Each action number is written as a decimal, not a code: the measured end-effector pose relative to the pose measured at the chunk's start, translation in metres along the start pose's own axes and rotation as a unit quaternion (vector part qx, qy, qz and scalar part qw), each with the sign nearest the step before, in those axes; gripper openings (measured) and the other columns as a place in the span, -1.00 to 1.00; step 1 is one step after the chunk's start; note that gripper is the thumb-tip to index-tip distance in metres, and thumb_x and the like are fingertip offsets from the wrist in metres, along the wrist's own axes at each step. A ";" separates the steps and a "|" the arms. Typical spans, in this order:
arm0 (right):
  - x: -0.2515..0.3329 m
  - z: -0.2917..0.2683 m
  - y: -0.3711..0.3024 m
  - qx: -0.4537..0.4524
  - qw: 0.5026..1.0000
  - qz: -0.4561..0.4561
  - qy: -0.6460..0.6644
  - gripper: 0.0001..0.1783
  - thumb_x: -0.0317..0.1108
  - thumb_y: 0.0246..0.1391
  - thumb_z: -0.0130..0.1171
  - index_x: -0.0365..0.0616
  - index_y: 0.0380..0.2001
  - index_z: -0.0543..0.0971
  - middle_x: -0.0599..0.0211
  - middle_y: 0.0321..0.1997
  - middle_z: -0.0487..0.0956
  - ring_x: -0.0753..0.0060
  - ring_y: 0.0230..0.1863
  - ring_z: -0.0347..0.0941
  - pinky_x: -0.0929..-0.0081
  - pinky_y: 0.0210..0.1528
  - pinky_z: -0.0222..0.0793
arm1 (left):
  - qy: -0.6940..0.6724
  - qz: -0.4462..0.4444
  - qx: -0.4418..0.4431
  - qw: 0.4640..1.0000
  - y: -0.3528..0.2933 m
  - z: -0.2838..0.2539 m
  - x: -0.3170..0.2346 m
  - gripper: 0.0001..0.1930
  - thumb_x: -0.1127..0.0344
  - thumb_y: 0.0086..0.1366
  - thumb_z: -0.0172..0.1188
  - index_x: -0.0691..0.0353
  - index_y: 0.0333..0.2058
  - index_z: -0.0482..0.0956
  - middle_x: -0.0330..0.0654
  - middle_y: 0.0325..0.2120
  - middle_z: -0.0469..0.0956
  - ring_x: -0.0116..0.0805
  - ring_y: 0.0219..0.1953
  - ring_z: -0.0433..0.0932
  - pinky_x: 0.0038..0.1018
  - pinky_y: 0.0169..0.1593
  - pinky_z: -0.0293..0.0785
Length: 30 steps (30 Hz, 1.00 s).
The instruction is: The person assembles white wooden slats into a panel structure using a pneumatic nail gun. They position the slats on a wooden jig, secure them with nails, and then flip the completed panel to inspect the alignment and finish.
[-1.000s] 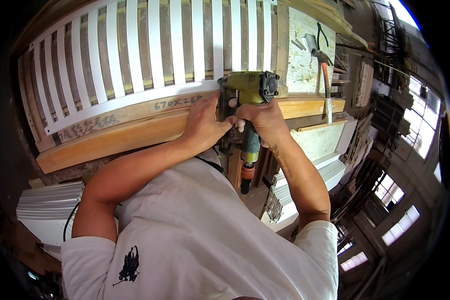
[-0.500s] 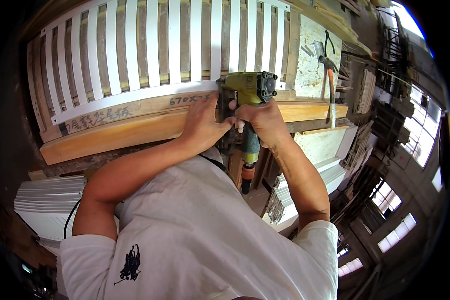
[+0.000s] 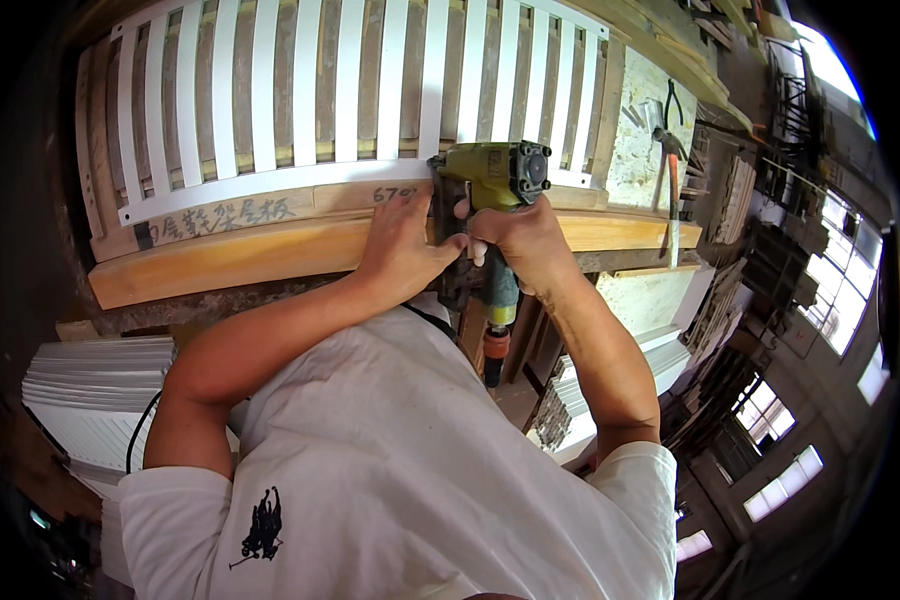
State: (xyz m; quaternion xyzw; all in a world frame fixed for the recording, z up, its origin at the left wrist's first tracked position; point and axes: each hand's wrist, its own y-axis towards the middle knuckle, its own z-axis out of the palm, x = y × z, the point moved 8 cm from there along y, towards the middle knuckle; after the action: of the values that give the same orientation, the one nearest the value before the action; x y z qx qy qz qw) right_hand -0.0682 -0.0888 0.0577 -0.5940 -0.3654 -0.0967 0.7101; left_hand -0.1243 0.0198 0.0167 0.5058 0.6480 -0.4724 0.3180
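My right hand (image 3: pixel 520 240) is wrapped round the grip of a yellow-green nail gun (image 3: pixel 490 168), whose dark nose meets the near rail of a white slatted frame (image 3: pixel 270 181). An orange coupling (image 3: pixel 496 345) ends the tool's handle, toward my body. Beside the nose, my left hand (image 3: pixel 400 240) lies with fingers stretched over a wooden strip (image 3: pixel 325 200) that runs along the frame. The thumb of that hand points toward the gun, and nothing shows in its grasp. The gun and my right hand cover part of the rail.
A thicker wooden beam (image 3: pixel 230 265) borders the bench on my side. At the right, a claw hammer (image 3: pixel 671 185) with an orange handle and black pliers (image 3: pixel 674 100) lie on a pale board (image 3: pixel 630 150). White slats (image 3: pixel 95 400) are stacked at the lower left.
Both hands and the nail gun have shifted left along the frame by about one slat. In the picture, the bench and frame have slid right. My grip looks unchanged.
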 end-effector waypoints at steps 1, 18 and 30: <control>0.000 0.001 -0.001 -0.002 1.000 0.004 0.001 -0.83 -0.64 -0.11 0.07 -0.37 -0.36 0.51 0.29 -0.60 0.48 0.50 -0.63 0.39 0.52 -0.55 0.32 | 0.004 -0.006 -0.001 1.000 -0.001 -0.001 0.001 -0.39 0.10 0.00 0.36 0.36 -0.04 0.40 0.12 -0.27 0.50 0.07 -0.12 0.42 -0.14 0.02 0.30; 0.004 0.042 0.005 0.020 0.999 0.011 -0.034 -0.85 -0.63 -0.11 0.07 -0.36 -0.37 0.51 0.30 -0.61 0.48 0.49 -0.63 0.40 0.50 -0.54 0.34 | 0.018 -0.008 -0.021 1.000 -0.016 -0.034 0.019 -0.34 0.12 0.00 0.36 0.37 0.02 0.38 0.05 -0.33 0.52 0.01 -0.17 0.43 -0.18 -0.01 0.29; 0.010 0.085 0.005 0.038 0.999 0.019 -0.029 -0.83 -0.64 -0.11 0.09 -0.33 -0.36 0.51 0.34 -0.53 0.50 0.56 -0.62 0.36 0.55 -0.56 0.31 | -0.009 -0.005 -0.034 0.999 -0.029 -0.061 0.043 -0.49 0.14 0.01 0.35 0.29 -0.12 0.44 0.01 -0.32 0.53 0.02 -0.16 0.44 -0.16 -0.02 0.29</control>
State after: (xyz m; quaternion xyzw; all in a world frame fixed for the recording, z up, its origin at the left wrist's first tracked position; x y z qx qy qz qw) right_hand -0.0923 -0.0065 0.0624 -0.5760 -0.3776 -0.0523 0.7231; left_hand -0.1601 0.0913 0.0085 0.4868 0.6632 -0.4568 0.3384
